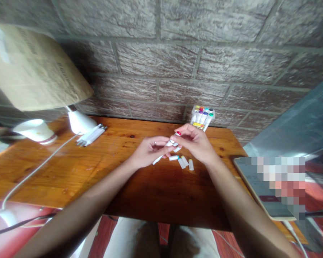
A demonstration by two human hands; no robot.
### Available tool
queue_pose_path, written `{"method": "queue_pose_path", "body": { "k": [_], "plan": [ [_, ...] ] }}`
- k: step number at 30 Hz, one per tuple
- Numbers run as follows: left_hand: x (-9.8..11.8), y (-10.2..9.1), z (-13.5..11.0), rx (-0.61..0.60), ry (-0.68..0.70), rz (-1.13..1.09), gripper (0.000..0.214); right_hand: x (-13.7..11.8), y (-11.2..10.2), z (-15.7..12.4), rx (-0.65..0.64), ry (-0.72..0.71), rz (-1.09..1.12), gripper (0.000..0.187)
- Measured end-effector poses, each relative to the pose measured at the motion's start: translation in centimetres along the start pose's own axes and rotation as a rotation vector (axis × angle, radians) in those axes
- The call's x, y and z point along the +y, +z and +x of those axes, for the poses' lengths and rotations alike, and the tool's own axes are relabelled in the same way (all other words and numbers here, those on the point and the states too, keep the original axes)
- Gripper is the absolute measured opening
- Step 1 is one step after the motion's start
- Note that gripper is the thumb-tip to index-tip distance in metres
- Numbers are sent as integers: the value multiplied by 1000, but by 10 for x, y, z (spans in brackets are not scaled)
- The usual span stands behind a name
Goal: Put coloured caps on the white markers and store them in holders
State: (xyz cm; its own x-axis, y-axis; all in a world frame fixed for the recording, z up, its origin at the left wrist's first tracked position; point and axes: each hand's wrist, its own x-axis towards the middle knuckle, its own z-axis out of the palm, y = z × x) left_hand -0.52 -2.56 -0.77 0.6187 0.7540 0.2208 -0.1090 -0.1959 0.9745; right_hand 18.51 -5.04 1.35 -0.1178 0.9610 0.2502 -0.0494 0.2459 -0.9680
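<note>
Above the middle of the wooden table, both hands hold one white marker (158, 159) with a red end. My left hand (148, 152) is closed around its barrel, the lower end pointing down and to the left. At the red-tipped cap (178, 133), the fingers of my right hand (195, 143) pinch the upper end; whether the cap is on or loose I cannot tell. Several loose white marker caps (182, 162) lie on the table just below and between the hands. Behind my right hand stands a clear case of markers (201, 116) with coloured ends.
Several white markers (91, 136) lie together at the left, by a lamp (79, 122) with a cord. A white paper cup (37, 132) is tilted near the left edge. On the right lies a tablet (247, 179) with a cable. A stone wall (156, 61) borders the table's back.
</note>
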Motion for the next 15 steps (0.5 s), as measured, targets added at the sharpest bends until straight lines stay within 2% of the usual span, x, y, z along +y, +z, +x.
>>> {"method": "queue_pose_path", "body": {
  "k": [4, 7, 11, 15],
  "plan": [
    [7, 2, 1, 2, -30, -90, 27, 5, 2, -1, -30, 38, 52, 47],
    [7, 1, 2, 55, 4, -113, 26, 5, 3, -2, 11, 97, 117, 58],
    [3, -2, 3, 157, 76, -127, 27, 7, 3, -2, -23, 139, 159, 53],
    [0, -4, 4, 230, 118, -262, 25, 8, 4, -2, -104, 151, 216, 55]
  ]
}}
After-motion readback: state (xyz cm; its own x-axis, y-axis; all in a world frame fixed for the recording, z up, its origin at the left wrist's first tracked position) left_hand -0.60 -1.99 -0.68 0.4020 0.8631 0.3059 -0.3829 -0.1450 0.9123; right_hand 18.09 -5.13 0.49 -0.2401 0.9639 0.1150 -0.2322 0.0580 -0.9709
